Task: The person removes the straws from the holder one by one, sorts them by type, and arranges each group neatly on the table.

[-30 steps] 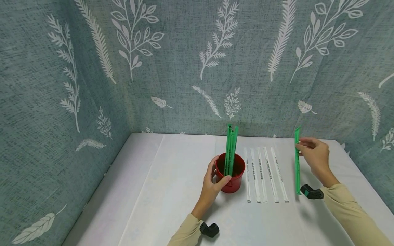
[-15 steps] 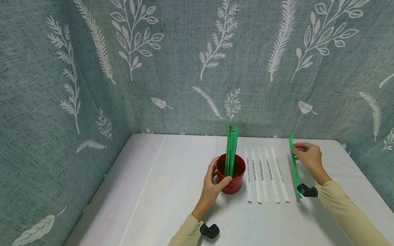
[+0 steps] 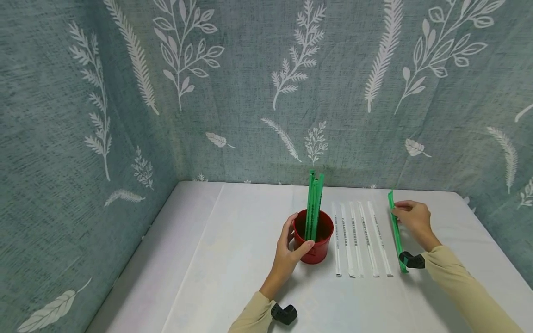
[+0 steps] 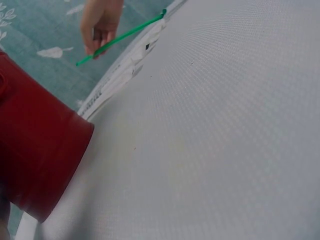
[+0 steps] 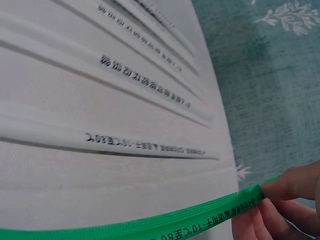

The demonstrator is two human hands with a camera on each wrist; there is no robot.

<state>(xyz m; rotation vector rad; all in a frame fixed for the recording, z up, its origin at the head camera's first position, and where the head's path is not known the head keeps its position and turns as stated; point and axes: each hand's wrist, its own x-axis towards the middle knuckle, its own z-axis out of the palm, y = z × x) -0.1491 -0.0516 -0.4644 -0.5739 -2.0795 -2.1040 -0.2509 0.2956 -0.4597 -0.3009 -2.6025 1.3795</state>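
Observation:
My left hand (image 3: pixel 285 254) grips the red bucket (image 3: pixel 318 252), thumb on the near rim and fingers around its left side. Several green-wrapped straws (image 3: pixel 314 203) stand upright in that bucket. My right hand (image 3: pixel 414 218) pinches another green-wrapped straw (image 3: pixel 396 233) near its upper end, just right of a row of white-wrapped straws (image 3: pixel 363 233). In the right wrist view, dark print runs along the green wrapper (image 5: pixel 200 220), and my thumb and fingers (image 5: pixel 292 182) close on its end. The left wrist view shows the bucket's side (image 4: pixel 40 135); the left hand is mostly hidden there.
The white-covered table (image 3: pixel 233 259) spreads under everything. A teal curtain (image 3: pixel 250 92) with white leaf patterns hangs behind it and along the left. Black wrist devices (image 3: pixel 284 313) sit at both sleeves. The white straws lie side by side, ends toward me.
My right hand has moved left and lower with the green straw, bringing it closer to the white row and tilting its top leftward. The left hand stays on the bucket.

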